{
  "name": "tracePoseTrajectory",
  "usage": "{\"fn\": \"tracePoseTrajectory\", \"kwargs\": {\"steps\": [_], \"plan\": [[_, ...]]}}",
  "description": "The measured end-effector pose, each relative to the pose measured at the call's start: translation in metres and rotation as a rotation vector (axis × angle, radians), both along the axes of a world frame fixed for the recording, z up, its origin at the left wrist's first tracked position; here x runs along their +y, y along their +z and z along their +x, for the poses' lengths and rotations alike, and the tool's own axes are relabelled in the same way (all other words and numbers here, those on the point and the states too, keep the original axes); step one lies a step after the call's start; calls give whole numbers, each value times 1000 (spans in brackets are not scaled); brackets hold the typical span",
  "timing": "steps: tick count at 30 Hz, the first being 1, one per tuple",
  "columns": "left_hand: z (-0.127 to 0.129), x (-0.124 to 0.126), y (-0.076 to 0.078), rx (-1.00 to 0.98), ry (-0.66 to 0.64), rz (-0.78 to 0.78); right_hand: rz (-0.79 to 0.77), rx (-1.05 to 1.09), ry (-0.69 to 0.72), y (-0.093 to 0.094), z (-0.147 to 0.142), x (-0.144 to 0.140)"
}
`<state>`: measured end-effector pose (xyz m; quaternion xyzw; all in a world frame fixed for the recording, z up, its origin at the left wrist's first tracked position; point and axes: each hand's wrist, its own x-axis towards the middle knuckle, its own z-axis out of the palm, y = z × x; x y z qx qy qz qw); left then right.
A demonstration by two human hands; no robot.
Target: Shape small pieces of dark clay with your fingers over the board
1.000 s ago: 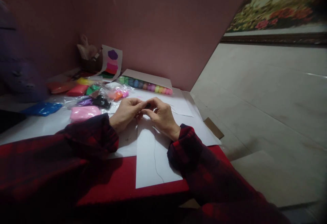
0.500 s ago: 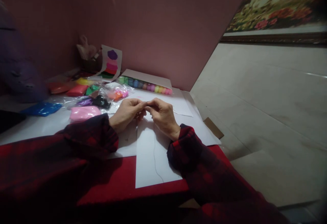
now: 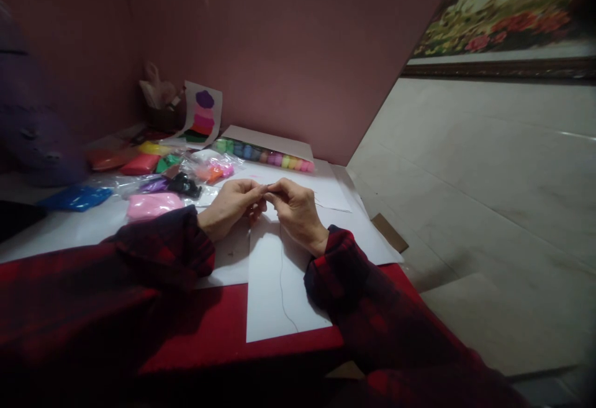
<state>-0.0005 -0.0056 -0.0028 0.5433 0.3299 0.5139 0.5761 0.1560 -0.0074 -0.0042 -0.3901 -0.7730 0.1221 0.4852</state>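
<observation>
Pinching one tiny dark bit, almost hidden now, my left hand (image 3: 230,204) and right hand (image 3: 298,212) stay together just above the white paper (image 3: 272,296), so I am still squeezing it small.

We find no readable text, label, brand, number or sign anywhere. The white paper card with stacked coloured blobs (image 3: 203,114), propped at about ten o'clock from the hands, bears only colour patches, no lettering we can make out. The clear plastic packets of coloured clay (image 3: 153,175) at nine to ten o'clock and the white paper sheets (image 3: 274,284) show no print.
</observation>
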Motion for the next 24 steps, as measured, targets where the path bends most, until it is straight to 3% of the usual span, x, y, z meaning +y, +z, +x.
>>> {"fn": "tracePoseTrajectory", "kwargs": {"steps": [14, 24], "plan": [[1, 3, -2, 8, 188, 34, 41, 19, -45, 1, 0, -1], [-1, 2, -2, 64, 42, 72, 49, -82, -82, 1, 0, -1]]}}
